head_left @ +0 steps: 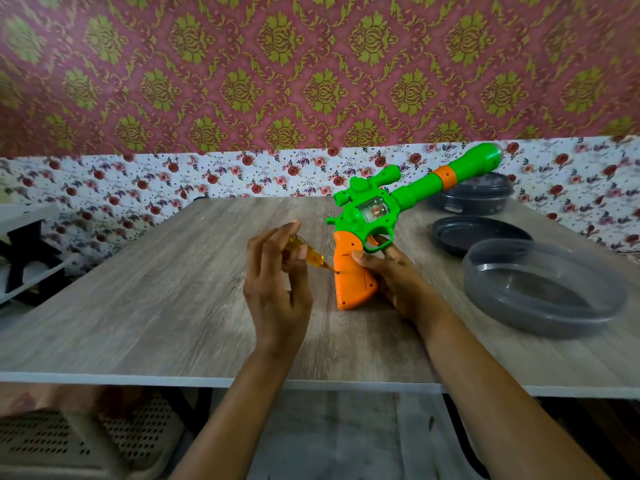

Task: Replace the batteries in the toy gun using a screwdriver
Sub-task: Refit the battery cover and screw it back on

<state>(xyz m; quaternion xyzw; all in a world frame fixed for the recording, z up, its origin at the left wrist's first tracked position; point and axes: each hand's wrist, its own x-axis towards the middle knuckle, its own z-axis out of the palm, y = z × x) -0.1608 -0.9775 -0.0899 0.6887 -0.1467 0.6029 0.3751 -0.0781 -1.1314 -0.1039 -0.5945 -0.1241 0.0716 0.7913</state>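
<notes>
Left hand (277, 282): pinched the screwdriver (309, 255) between thumb and loosely bent fingers; the hold itself sat mostly hidden behind the hand.
Screwdriver: clear amber plastic handle, tapering to a thin shaft that was barely visible; its tip met a small hole in the side of the orange grip.
Right hand (393, 275): clasped the orange grip from the far side, thumb laid on the near face, the other fingers hidden behind the plastic.
Toy gun (381, 206): stood on its butt on the surface, barrel slanting up to the right; glossy green body with a scope on top, a clear window in its side, an orange band on the barrel; the clear muzzle tip was hard to make out.
Surface (156, 289): pale wood-grain top with a white front edge.
Grey tub (540, 327): round, smoky translucent plastic, right of the gun, blurred.
Dark lid (478, 233): round and shallow, just beyond the tub.
Dark container (474, 202): round, partly hidden behind the barrel.
Wallpaper (311, 81): maroon and gold damask above a floral band.
</notes>
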